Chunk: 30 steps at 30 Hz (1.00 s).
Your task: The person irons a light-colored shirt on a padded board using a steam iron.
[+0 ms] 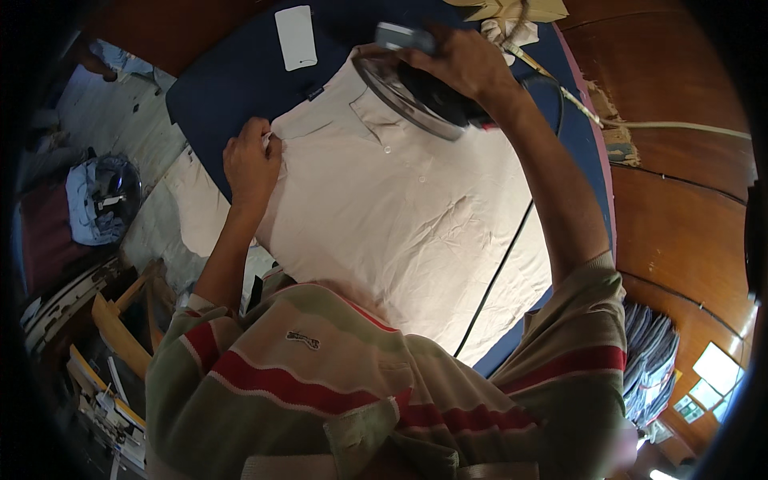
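A pale button-front shirt (352, 216) lay on the navy bench (212, 104), its buttons (387, 150) slanting toward upper left. The right hand (472, 64) gripped an iron (428, 92) over it (long axis similarly slanted); the left hand (254, 164) pinched fabric.

A head-worn fisheye looks down from close above, past the wearer's chest (320, 388), onto a pale shirt (352, 216).

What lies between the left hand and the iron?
The pale shirt: its upper part spans the stretch from left hand to iron, in the head view.
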Tool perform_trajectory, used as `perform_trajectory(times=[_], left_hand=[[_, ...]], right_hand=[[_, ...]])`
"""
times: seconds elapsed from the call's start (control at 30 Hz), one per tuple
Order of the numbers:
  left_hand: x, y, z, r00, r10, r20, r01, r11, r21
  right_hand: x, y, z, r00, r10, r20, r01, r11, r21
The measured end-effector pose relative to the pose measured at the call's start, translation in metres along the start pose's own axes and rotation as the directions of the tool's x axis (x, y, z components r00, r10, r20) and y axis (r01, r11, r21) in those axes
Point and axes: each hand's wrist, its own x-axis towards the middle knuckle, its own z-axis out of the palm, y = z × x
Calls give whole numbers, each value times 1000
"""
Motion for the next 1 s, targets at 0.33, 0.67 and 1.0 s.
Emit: perform_trajectory(times=[0.33,0.67,1.0], left_hand=[[-2,-1,-2,998,9,66,-16,995,101],[27,55,8,944,271,-187,-299,944,-141],[88,101,95,739,454,498,-592,790,158]], right_hand=[[-16,38,-3,958,279,-70,-279,960,12],[-85,9,-4,982,187,24,-189,977,95],[-231,86,-16,790,613,35,-605,767,213]])
